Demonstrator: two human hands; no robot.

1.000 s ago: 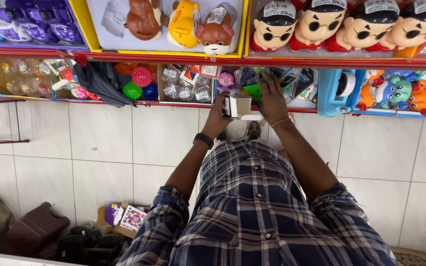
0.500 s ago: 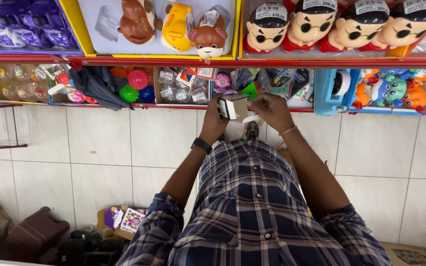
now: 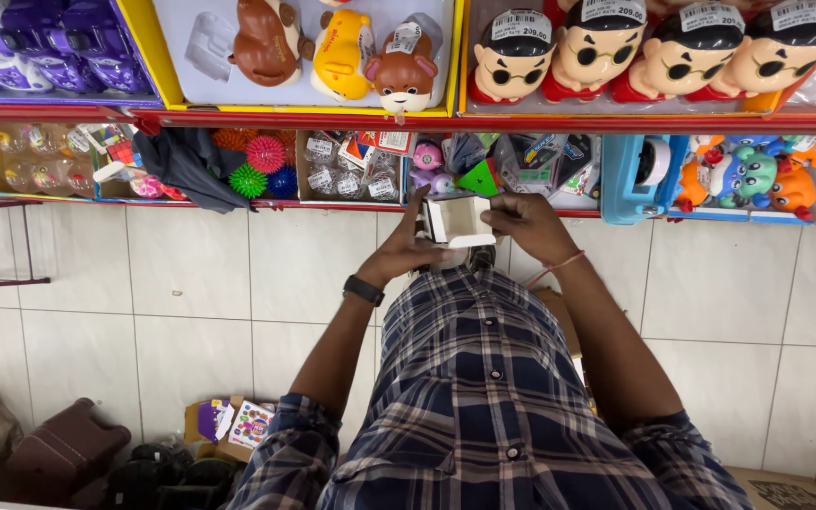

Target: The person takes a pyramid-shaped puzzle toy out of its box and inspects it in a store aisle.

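Centrally, box: a small white box [image 3: 455, 221] with an open flap, held in front of the chest at the level of the lower shelf.
Left hand: the left hand [image 3: 406, 250] has its grip clamped on the box's left side and underside; a dark watch [image 3: 363, 289] sits on that wrist.
Right hand: the right hand [image 3: 529, 225] has its fingers closed on the box's right edge; a thin red band [image 3: 559, 265] circles that wrist.
Clothing: a blue plaid shirt [image 3: 484, 397] fills the lower middle.
Lower shelf: just behind the box, a red shelf [image 3: 285, 202] carries spiky balls [image 3: 259, 161], small packets and a blue toy case [image 3: 639, 175].
Upper shelf: round-headed dolls with sunglasses [image 3: 606, 52], and animal figures [image 3: 332, 47] in a yellow-edged tray.
Floor: white tiles [image 3: 191, 302], with a brown bag [image 3: 63, 449] and cartons at lower left.
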